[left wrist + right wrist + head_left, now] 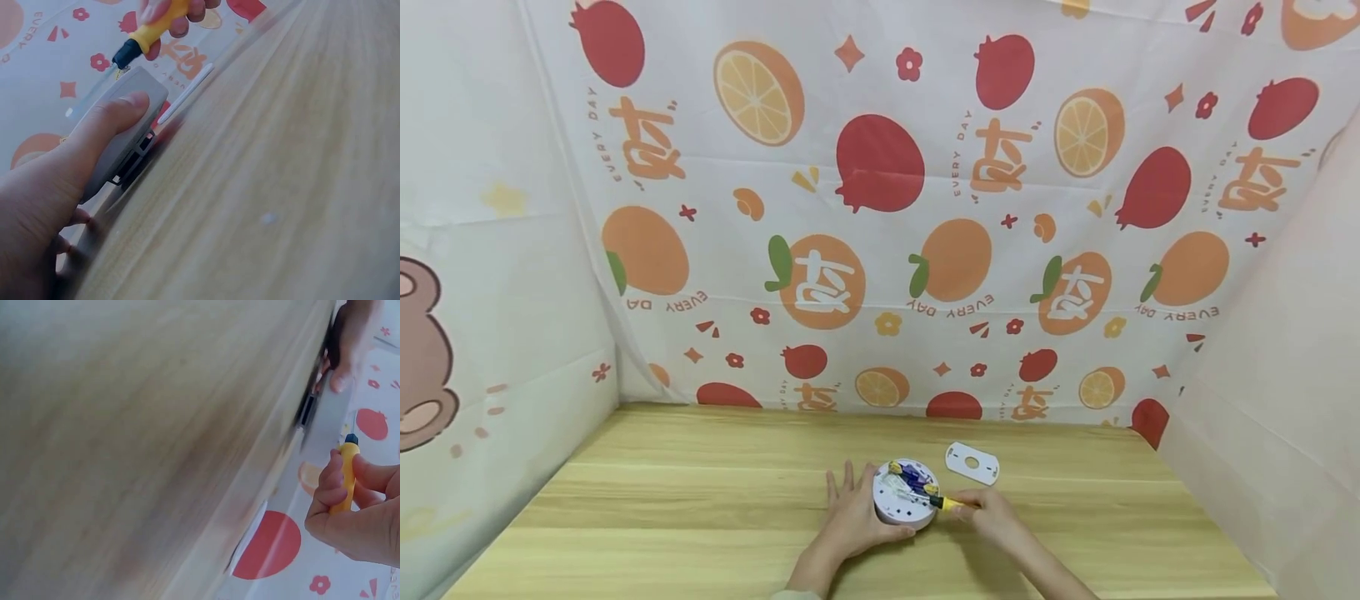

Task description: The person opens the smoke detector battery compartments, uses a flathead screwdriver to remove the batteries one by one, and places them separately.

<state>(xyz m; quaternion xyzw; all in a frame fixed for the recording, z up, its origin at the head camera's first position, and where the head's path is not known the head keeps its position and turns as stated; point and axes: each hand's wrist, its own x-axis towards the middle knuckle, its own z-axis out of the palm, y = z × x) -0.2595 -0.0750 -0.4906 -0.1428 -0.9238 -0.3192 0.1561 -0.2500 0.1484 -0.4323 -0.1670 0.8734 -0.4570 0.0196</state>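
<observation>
A round white housing [891, 505] with small dark holes in its face lies on the wooden table. My left hand [852, 523] grips it at the left side, its thumb along the front wall. In the left wrist view the thumb presses the side wall of the housing [152, 87]. My right hand [994, 518] holds a yellow-handled screwdriver [949, 503] with a black collar, its shaft reaching over the housing's face. Small blue and yellow pieces [914, 477] and a clear packet lie on that face. The right wrist view shows fingers and thumb around the handle [349, 481].
A flat white plate [972, 463] with a round central hole lies behind my right hand. The pale wooden table [700, 500] extends to both sides. A fruit-printed cloth [880, 250] hangs at the back, with light cloth walls left and right.
</observation>
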